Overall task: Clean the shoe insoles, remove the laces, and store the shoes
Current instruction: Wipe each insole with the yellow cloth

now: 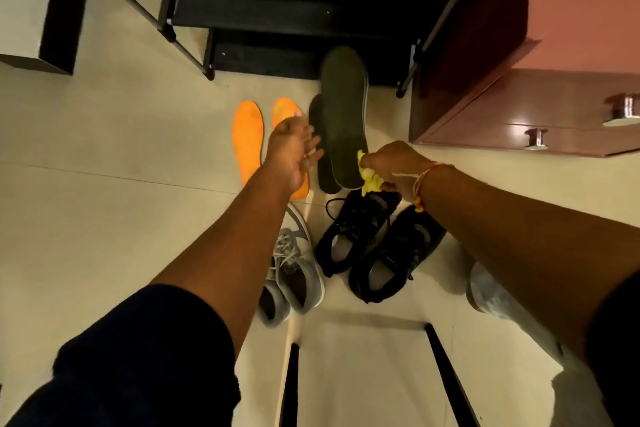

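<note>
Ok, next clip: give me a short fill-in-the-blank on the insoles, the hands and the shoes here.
1. The right hand grips a crumpled ____ cloth and the lifted dark insole.
2. Two ____ insoles lie flat on the floor.
3. The left hand is ____, holding nothing.
4. The laces are still in the black shoes and the ____ shoes.

Missing words: yellow; orange; open; grey
</note>
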Tool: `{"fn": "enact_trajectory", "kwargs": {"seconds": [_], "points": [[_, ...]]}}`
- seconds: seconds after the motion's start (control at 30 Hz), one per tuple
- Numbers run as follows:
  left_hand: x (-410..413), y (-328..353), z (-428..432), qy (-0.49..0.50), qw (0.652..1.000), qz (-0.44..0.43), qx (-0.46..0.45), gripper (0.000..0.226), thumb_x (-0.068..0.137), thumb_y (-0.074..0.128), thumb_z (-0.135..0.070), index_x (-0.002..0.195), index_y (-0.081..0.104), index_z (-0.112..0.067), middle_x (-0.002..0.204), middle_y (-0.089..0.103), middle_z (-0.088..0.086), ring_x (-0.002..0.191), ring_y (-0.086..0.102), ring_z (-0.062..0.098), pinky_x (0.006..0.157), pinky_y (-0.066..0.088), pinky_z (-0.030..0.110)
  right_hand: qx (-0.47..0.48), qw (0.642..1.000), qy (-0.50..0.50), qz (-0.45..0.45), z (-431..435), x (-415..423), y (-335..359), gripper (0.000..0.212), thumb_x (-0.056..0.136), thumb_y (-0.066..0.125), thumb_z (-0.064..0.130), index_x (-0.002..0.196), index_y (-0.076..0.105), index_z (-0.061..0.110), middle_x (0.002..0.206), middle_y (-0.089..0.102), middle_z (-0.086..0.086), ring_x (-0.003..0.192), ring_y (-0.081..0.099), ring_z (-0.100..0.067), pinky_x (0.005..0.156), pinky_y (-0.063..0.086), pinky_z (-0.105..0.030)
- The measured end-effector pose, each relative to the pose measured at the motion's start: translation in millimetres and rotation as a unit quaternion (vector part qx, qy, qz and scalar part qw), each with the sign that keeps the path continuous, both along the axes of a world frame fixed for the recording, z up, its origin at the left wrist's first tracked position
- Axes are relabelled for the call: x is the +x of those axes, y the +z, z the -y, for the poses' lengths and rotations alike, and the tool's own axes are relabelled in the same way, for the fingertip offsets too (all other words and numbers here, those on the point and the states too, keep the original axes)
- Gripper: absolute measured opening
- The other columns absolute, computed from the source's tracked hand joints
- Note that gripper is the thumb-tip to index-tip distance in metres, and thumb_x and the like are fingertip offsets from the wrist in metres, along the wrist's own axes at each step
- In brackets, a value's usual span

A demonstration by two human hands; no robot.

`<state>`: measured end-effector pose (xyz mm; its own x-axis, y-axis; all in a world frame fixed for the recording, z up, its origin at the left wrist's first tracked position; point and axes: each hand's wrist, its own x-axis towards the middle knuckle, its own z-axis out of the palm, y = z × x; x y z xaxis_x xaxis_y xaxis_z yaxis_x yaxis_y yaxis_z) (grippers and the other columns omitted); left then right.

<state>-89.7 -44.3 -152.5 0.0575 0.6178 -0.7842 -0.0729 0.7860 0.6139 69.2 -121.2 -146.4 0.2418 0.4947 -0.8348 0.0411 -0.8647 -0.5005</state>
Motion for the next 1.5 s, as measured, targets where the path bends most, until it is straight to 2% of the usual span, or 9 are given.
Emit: {"fn": "enact_trajectory", "kwargs": {"seconds": [0.1, 0.23, 0.5, 0.73, 0.87, 0.97, 1.2, 1.4, 1.5], "points": [[3, -45, 13, -0.039, 0.997, -0.053, -0.029, 0.035, 0.102, 0.056, -0.033, 0.131, 0.053, -0.013, 0.132, 0.059, 0.009, 0.116, 0.062, 0.025, 0.090, 0.057, 0.040, -0.030, 0.997, -0.067, 0.008, -10, 15, -43, 0.019, 0.086, 0.069, 0.025, 0.083, 0.064, 0.007, 0.079, 0.064, -0.010, 0.064, 0.060, -0.021, 0.051, 0.048, -0.023], [-6, -97, 18, -0.111, 0.978, -0.174, -0.018, 0.048, 0.095, 0.066, -0.038, 0.135, 0.051, -0.017, 0.129, 0.060, 0.013, 0.116, 0.062, 0.032, 0.098, 0.055, 0.047, -0.047, 0.995, -0.073, 0.050, -23, 22, -108, 0.027, 0.081, 0.069, 0.033, 0.084, 0.064, 0.007, 0.086, 0.069, -0.013, 0.083, 0.068, -0.031, 0.081, 0.056, -0.043], [-38, -163, 14, -0.292, 0.870, -0.395, 0.050, 0.061, 0.096, 0.065, -0.037, 0.141, 0.043, -0.002, 0.139, 0.053, 0.018, 0.127, 0.053, 0.036, 0.099, 0.043, 0.039, -0.074, 0.987, 0.052, 0.133, -29, 4, -152, 0.029, 0.086, 0.067, 0.035, 0.074, 0.053, 0.013, 0.099, 0.068, -0.012, 0.095, 0.066, -0.030, 0.087, 0.056, -0.040], [-44, -200, 22, -0.314, 0.841, -0.440, 0.011, 0.059, 0.092, 0.070, -0.034, 0.133, 0.042, -0.001, 0.136, 0.049, 0.022, 0.126, 0.049, 0.040, 0.104, 0.042, 0.048, -0.028, 0.956, 0.144, 0.255, -25, 12, -162, 0.043, 0.090, 0.061, 0.034, 0.122, 0.055, 0.006, 0.121, 0.062, -0.014, 0.111, 0.060, -0.033, 0.081, 0.045, -0.031], [-43, -212, 26, -0.298, 0.833, -0.466, 0.000, 0.060, 0.092, 0.070, -0.034, 0.135, 0.040, -0.004, 0.139, 0.044, 0.021, 0.131, 0.042, 0.040, 0.106, 0.038, 0.049, 0.048, 0.985, 0.023, 0.163, -16, 8, -169, 0.024, 0.092, 0.061, 0.026, 0.115, 0.057, 0.019, 0.108, 0.065, -0.004, 0.093, 0.064, -0.022, 0.069, 0.051, -0.015], [-47, -220, 25, -0.295, 0.824, -0.483, -0.003, 0.058, 0.092, 0.070, -0.031, 0.134, 0.039, -0.006, 0.139, 0.044, 0.021, 0.131, 0.041, 0.042, 0.106, 0.038, 0.050, 0.074, 0.991, -0.105, 0.036, -9, 2, -172, 0.014, 0.092, 0.064, 0.016, 0.103, 0.060, 0.023, 0.110, 0.065, -0.010, 0.092, 0.068, -0.026, 0.072, 0.062, -0.038], [-57, -216, 14, -0.305, 0.844, -0.441, 0.006, 0.032, 0.094, 0.063, -0.022, 0.119, 0.056, -0.004, 0.121, 0.062, 0.020, 0.113, 0.059, 0.038, 0.085, 0.046, 0.038, 0.057, 0.952, -0.252, -0.162, -13, -4, -157, 0.008, 0.097, 0.060, 0.013, 0.099, 0.067, 0.009, 0.098, 0.071, -0.006, 0.091, 0.070, -0.020, 0.082, 0.058, -0.030], [-63, -137, 24, -0.268, 0.886, -0.378, 0.008, 0.026, 0.094, 0.066, -0.015, 0.116, 0.066, 0.000, 0.117, 0.067, 0.025, 0.110, 0.062, 0.042, 0.091, 0.052, 0.042, 0.065, 0.955, -0.215, -0.192, -16, -16, -80, 0.040, 0.082, 0.074, 0.001, 0.119, 0.060, -0.006, 0.117, 0.067, -0.018, 0.097, 0.069, -0.020, 0.077, 0.059, -0.023], [-61, -74, 43, -0.201, 0.928, -0.314, 0.015, 0.022, 0.091, 0.069, -0.014, 0.109, 0.066, -0.002, 0.104, 0.068, 0.028, 0.089, 0.066, 0.039, 0.078, 0.056, 0.044, 0.086, 0.951, -0.201, -0.219, -14, -24, -13, 0.039, 0.087, 0.068, -0.003, 0.124, 0.057, -0.005, 0.116, 0.065, -0.017, 0.095, 0.067, -0.018, 0.077, 0.059, -0.024]]}}
